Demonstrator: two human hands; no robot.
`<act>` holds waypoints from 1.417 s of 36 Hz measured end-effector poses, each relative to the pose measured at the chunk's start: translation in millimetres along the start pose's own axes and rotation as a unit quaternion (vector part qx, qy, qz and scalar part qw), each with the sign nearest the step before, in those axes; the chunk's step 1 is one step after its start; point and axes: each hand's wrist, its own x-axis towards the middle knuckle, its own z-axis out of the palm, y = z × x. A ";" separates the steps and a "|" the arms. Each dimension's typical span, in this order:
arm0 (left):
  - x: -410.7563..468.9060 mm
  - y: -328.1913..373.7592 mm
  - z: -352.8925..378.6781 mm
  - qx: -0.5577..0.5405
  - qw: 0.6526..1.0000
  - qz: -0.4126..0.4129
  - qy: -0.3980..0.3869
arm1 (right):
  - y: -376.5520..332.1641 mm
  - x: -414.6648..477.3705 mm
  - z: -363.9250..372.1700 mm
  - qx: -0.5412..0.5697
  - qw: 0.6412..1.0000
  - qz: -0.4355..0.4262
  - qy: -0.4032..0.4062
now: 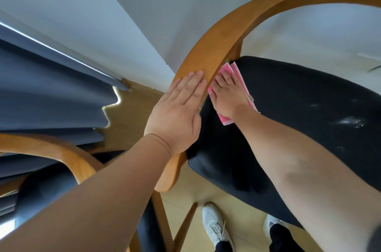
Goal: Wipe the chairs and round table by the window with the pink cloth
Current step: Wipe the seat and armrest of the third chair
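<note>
A chair with a curved wooden arm (208, 53) and a black padded seat (299, 111) fills the middle and right. My left hand (177, 113) lies flat with straight fingers on the wooden arm. My right hand (228, 95) presses the folded pink cloth (237, 74) flat on the seat's far left corner, just behind the arm. White smears (350, 121) show on the seat at the right. The round table is not in view.
A second wooden chair (68, 159) with a dark seat stands at the lower left. Grey pleated curtains (51, 90) hang at the left, beside a white wall (127, 24). My white shoes (214, 225) stand on the light wooden floor below the seat.
</note>
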 end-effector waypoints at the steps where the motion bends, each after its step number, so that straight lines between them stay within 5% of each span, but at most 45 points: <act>1: 0.2 -0.3 0.1 0.003 1.000 0.004 -0.001 | 0.8 4.8 0.4 -0.003 1.000 0.000 -0.002; 20: 1.0 4.2 -4.8 0.036 0.998 0.019 -0.040 | 18.9 -186.1 68.9 0.048 0.989 0.141 -0.010; 51: 3.5 -3.5 0.5 0.007 1.000 0.013 -0.026 | 47.4 -4.3 -5.9 0.052 0.995 0.079 0.016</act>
